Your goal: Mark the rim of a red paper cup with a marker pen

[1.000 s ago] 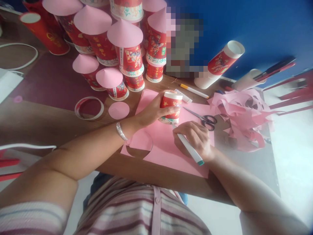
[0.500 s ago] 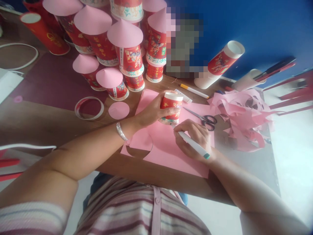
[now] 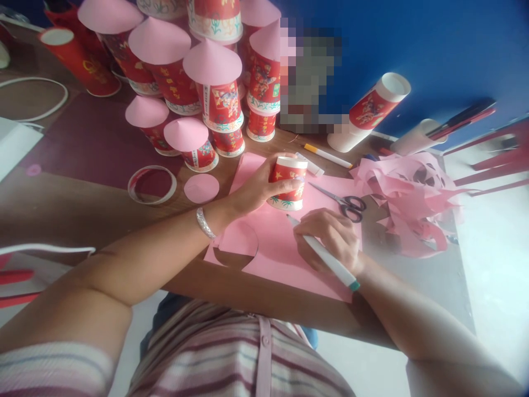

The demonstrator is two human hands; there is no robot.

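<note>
My left hand [image 3: 266,184] is wrapped round a red paper cup [image 3: 290,179] with gold figures, a white rim at the top and green drawings on its white lower band. The cup stands over a sheet of pink paper [image 3: 281,248]. In my right hand [image 3: 328,237] is a white marker pen [image 3: 333,264] with a green end, its tip pointing toward the cup's lower band and a little apart from it. Scissors with dark handles [image 3: 350,208] lie on the paper to the right of the cup. A pink paper disc [image 3: 201,189] lies left of my left hand.
Red cups with pink cone roofs [image 3: 212,63] stand stacked at the back. Pink paper scraps [image 3: 413,193] are heaped on the right. A yellow-capped marker [image 3: 327,156], a cut cup ring [image 3: 151,184] and a leaning cup stack [image 3: 374,107] are also on the table.
The marker's tip has drawn away from the cup's lower band, and my right hand has shifted slightly down. My left hand still holds the cup in nearly the same place.
</note>
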